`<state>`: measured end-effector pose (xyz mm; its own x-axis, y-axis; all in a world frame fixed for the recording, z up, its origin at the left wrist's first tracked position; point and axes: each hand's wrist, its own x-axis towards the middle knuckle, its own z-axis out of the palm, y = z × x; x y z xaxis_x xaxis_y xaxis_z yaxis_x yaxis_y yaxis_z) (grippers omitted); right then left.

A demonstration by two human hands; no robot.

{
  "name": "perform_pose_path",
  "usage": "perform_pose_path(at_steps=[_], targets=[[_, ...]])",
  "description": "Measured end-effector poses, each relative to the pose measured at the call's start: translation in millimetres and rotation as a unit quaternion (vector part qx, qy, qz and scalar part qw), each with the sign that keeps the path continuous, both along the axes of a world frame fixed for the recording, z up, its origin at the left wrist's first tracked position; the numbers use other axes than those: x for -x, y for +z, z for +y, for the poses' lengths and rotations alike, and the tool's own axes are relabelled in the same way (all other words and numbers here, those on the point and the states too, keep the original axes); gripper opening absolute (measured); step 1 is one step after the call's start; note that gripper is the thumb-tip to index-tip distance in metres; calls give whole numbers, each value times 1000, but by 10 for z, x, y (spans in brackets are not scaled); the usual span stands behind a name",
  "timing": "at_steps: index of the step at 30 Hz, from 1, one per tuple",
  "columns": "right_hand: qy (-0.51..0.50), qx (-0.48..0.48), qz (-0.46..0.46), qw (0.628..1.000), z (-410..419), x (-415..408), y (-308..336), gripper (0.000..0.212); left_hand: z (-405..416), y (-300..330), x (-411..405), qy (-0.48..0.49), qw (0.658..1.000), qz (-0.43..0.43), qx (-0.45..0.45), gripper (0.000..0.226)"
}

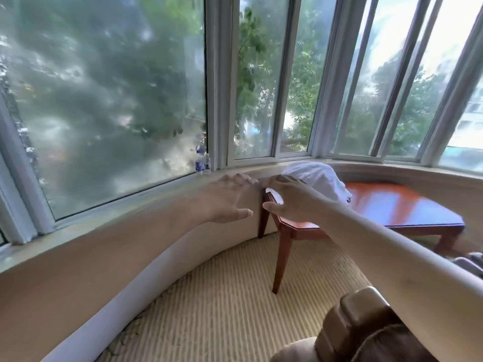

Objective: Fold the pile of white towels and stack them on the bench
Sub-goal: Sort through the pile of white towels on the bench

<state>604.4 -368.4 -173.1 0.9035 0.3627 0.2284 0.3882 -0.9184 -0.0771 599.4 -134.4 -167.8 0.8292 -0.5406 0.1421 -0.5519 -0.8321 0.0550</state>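
Evidently nothing is folded yet: crumpled white towel pile (317, 180) is heaped on glossy red wooden bench (400, 205); left hand (227, 202) spread, right hand (288, 198) loosely curled, nothing held.

Home bay window (261, 87), wooden bench (392, 205), carpet (222, 296)

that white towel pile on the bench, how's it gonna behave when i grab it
Likely floppy: the towel pile slumps in a soft, creased mound. Probably light, but it may come up loose rather than as one lump. It could slide easily, since the bench top looks glossy.
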Motion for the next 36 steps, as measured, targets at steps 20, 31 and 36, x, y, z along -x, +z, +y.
perform_pose_path(at_steps=[20, 31, 36], targets=[[-157, 9, 58, 986, -355, -3340, -466, 62, -558, -625, -4124, -142, 986, 70, 45, 86], [-210, -15, 80, 974, -1192, -4532, -945, 63, -1436, -1058, -5437, -187, 974, 120, 51, 81], [-214, -23, 76, 974, -1919, -5132, -1191, 62, -2153, -1213, -6107, -187, 973, 130, 37, 82]])
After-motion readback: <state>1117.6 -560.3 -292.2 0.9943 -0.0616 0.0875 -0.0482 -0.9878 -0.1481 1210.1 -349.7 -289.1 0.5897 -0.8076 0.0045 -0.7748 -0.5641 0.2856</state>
